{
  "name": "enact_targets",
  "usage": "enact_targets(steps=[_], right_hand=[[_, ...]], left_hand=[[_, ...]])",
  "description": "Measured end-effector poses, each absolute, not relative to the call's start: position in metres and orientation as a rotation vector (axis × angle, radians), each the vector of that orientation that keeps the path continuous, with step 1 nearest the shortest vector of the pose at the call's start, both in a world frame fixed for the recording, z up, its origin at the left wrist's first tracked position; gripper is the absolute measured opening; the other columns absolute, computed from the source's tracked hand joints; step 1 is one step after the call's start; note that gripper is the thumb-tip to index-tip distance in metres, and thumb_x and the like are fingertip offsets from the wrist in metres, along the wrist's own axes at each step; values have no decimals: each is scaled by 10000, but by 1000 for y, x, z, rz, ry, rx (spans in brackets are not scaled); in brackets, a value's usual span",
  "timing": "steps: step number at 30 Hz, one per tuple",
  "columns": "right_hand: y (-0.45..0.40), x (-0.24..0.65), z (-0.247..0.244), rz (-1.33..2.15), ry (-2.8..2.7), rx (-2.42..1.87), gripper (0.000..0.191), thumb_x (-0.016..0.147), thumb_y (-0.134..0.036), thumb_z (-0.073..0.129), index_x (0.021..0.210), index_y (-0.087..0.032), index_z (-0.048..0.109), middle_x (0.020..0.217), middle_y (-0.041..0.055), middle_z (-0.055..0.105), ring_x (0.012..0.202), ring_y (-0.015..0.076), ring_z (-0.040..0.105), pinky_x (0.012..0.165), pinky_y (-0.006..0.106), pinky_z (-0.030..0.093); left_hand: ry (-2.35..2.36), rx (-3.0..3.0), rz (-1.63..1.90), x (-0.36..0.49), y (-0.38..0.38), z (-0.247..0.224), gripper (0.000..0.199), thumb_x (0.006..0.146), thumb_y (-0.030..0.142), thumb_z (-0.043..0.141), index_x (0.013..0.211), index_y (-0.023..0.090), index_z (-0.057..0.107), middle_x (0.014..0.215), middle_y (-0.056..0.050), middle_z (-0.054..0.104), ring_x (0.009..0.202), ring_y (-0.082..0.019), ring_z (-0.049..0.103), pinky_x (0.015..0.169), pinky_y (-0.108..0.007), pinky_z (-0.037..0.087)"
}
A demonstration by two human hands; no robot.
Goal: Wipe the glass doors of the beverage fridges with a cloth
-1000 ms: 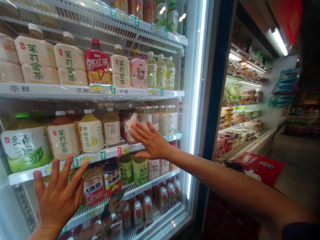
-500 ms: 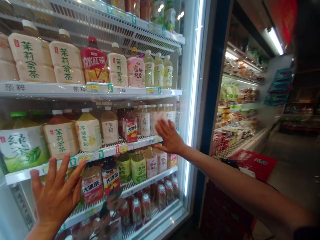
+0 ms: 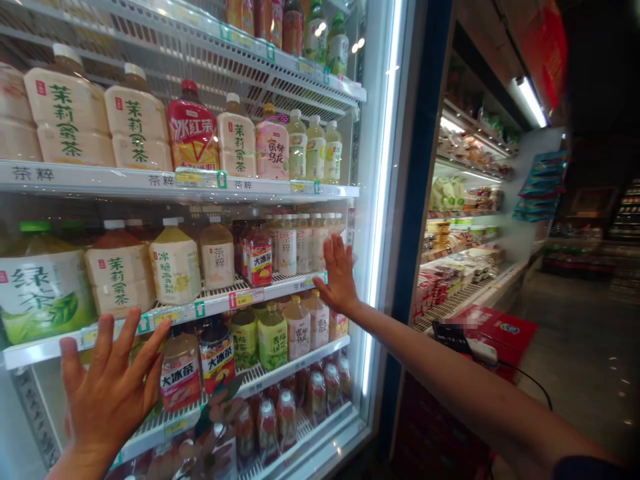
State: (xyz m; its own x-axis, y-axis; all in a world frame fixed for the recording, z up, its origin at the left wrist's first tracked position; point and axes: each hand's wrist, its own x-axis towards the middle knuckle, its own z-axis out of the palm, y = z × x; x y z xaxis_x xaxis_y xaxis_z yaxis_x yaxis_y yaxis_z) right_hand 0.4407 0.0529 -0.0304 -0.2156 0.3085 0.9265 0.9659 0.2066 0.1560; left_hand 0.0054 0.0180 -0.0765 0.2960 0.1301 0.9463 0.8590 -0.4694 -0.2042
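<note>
My left hand (image 3: 110, 387) is at the lower left with its fingers spread, holding nothing. It overlaps a shelf edge below a white-labelled jasmine tea bottle (image 3: 120, 277) and left of a dark-capped iced tea bottle (image 3: 180, 373). Farther right, my right hand (image 3: 339, 277) is upright with its thumb apart, also without anything in it. Behind it stand slim white-labelled bottles (image 3: 287, 245) on the middle shelf. Reflections suggest glass in front of the drinks; whether either palm touches it, I cannot tell.
A lit drinks cooler holds several shelves of bottles, among them a large green tea bottle (image 3: 45, 293) and a red one (image 3: 193, 130). A bright light strip (image 3: 383, 167) runs along its right edge. Beyond are a chilled food display (image 3: 470, 280) and a red box (image 3: 510, 333).
My right hand, blurred before, is now sharp and more upright, slightly farther right. My left hand looks almost unmoved. The view has shifted slightly, showing more of the aisle at right.
</note>
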Motion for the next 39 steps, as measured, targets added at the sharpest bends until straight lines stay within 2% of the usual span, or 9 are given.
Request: enact_targets(steps=[2, 5, 9, 17, 23, 25, 30, 33, 39], right_hand=[[53, 428, -19, -986, -1538, -1274, 805, 1046, -496, 276, 1623, -204, -205, 1740, 107, -100, 1611, 300, -40, 1268, 661, 101], [40, 386, -66, -901, -1534, -1304, 802, 1047, -446, 307, 1631, -184, -175, 1738, 124, -86, 1610, 312, -33, 1259, 666, 159], [16, 314, -147, -946, -1996, -1063, 918, 994, -583, 447, 1658, -151, -16, 1724, 141, 159, 1611, 314, 61, 1280, 624, 161], [12, 201, -45, -733, -1752, -1122, 880, 1026, -605, 376, 1653, -193, -82, 1736, 109, 29, 1606, 325, -21, 1267, 687, 114], [-7, 177, -232, -679, -1665, -1143, 809, 1013, -424, 467, 1667, -179, 58, 1628, 149, 369, 1536, 376, 305, 1190, 698, 369], [-5, 177, -256, -660, -1656, -1147, 847, 997, -403, 514, 1668, -214, 34, 1608, 136, 401, 1511, 394, 349, 1179, 722, 369], [16, 175, -114, -650, -1717, -1105, 894, 1020, -567, 392, 1650, -155, -89, 1722, 148, 89, 1593, 373, 17, 1235, 749, 118], [24, 177, -59, -676, -1688, -1062, 844, 1035, -603, 300, 1652, -185, -96, 1735, 114, 48, 1603, 328, -21, 1259, 706, 92], [2, 193, -232, -803, -1684, -1051, 777, 1009, -426, 408, 1662, -134, 105, 1687, 127, 248, 1602, 303, 43, 1290, 662, 147]], left_hand=[[-884, -1809, -1214, 5, 18, -76, 783, 885, 257, 682, 1568, 423, 337, 1688, 28, 228, 1577, -300, 197, 1313, -567, 39], [-840, -1752, -1215, 7, 18, -77, 771, 899, 226, 657, 1574, 406, 330, 1692, 19, 235, 1582, -280, 194, 1313, -567, 42], [-852, -1758, -1207, 9, 17, -77, 760, 903, 217, 670, 1574, 372, 347, 1682, -18, 261, 1589, -260, 176, 1319, -535, 25], [-884, -1743, -1195, 9, 17, -79, 727, 917, 238, 647, 1566, 387, 354, 1674, -2, 271, 1590, -248, 185, 1313, -555, 40], [-882, -1736, -1200, 10, 17, -80, 731, 912, 238, 620, 1572, 387, 343, 1676, 10, 263, 1587, -247, 190, 1318, -549, 56], [-878, -1741, -1197, 9, 17, -80, 727, 916, 243, 617, 1575, 378, 341, 1680, 10, 254, 1589, -246, 182, 1318, -547, 56], [-889, -1742, -1181, 9, 17, -80, 723, 925, 260, 624, 1577, 378, 336, 1687, 13, 232, 1593, -244, 169, 1317, -538, 38], [-897, -1745, -1181, 9, 17, -80, 717, 926, 270, 627, 1574, 382, 341, 1686, 7, 240, 1592, -251, 176, 1312, -552, 47], [-861, -1751, -1200, 9, 17, -79, 709, 915, 320, 656, 1564, 360, 374, 1690, 4, 249, 1593, -254, 183, 1313, -543, 40]])
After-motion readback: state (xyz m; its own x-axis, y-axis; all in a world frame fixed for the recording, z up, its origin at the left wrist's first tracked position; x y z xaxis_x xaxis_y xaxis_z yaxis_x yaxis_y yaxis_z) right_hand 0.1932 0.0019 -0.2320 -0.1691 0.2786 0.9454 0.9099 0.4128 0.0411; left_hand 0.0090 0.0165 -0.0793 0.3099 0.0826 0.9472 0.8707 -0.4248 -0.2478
